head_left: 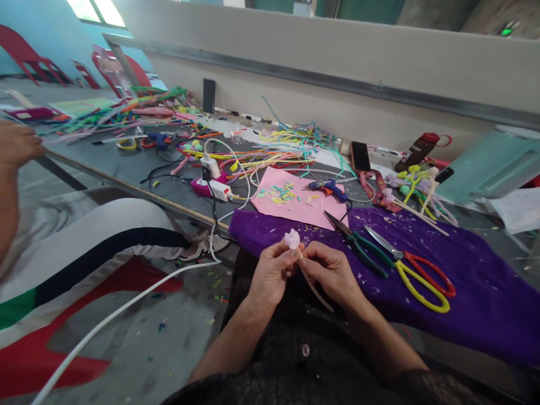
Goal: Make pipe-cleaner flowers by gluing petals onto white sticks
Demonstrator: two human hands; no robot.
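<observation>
My left hand [272, 273] and my right hand [331, 270] meet just in front of the table edge, both pinching a thin pale stick [317, 292] that slants down to the right. A small pale pink fuzzy flower bud [292, 238] tops the stick, held between my left thumb and fingers. Both hands hover above my dark lap, next to the purple cloth [464, 281] on the table.
On the purple cloth lie green-handled pliers [363, 253] and red-and-yellow scissors [415, 270]. A pink paper sheet [291, 198] with coloured scraps, a blue glue gun [331, 188], a phone [360, 156] and heaps of pipe cleaners [270, 149] lie beyond. Another person's hand [17, 145] is at far left.
</observation>
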